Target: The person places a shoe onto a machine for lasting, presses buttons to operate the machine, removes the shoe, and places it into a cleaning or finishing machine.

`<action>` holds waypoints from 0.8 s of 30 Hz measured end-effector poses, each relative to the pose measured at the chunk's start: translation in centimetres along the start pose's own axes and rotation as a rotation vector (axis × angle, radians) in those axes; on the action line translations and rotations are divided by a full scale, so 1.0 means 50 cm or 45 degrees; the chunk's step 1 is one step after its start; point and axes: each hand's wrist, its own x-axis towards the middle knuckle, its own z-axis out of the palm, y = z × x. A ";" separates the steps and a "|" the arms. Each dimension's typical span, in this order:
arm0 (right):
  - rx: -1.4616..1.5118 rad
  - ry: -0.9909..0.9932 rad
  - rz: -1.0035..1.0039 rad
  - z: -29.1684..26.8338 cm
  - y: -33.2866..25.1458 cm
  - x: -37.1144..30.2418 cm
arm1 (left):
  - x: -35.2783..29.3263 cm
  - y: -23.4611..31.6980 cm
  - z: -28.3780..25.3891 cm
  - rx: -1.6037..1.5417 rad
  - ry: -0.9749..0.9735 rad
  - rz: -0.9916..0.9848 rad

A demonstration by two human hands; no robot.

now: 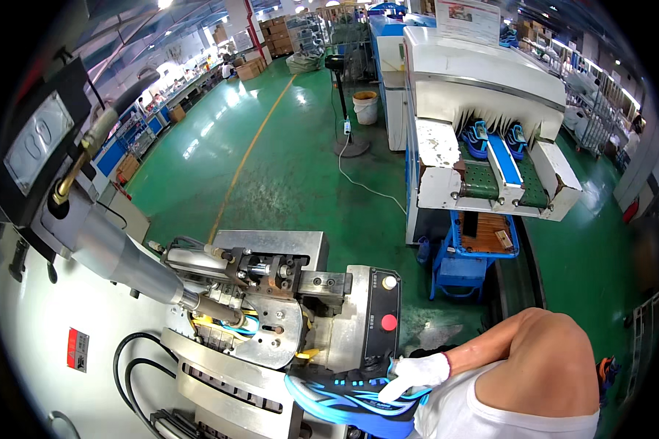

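Observation:
My right hand, in a white glove, is closed on a running shoe at the bottom middle. The shoe has a black upper with light-blue stripes and a thick blue sole, and its toe points left. It is level with the front of a metal machine, beside a slotted steel plate. A metal ram slants down from the upper left into the machine's clamps, where something blue and white shows in part. My left hand is out of sight.
A black control panel with a white and a red button stands just beyond the shoe. At the right, a white conveyor machine carries blue shoes, with a blue cart below. A black stand trails a cable across the green floor.

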 end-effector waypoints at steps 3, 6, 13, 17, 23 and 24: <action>-0.137 -0.087 0.014 -0.027 0.075 0.054 | -0.023 -0.029 -0.039 -0.106 0.124 -0.004; -0.134 -0.082 -0.061 -0.012 0.094 0.031 | -0.124 -0.020 -0.145 -0.287 0.281 -0.046; -0.669 -0.181 -0.028 0.043 0.058 0.013 | -0.557 -0.019 -0.405 -0.357 0.503 -0.192; -0.260 -0.476 -0.049 0.103 0.153 0.092 | -0.821 -0.154 -0.319 -0.639 0.483 -0.439; -0.183 -0.517 0.284 0.116 0.129 0.043 | -1.221 -0.171 -0.138 -0.367 0.265 -0.710; -0.248 -0.485 0.269 0.141 0.125 0.050 | -1.255 -0.155 -0.122 -0.480 0.196 -0.899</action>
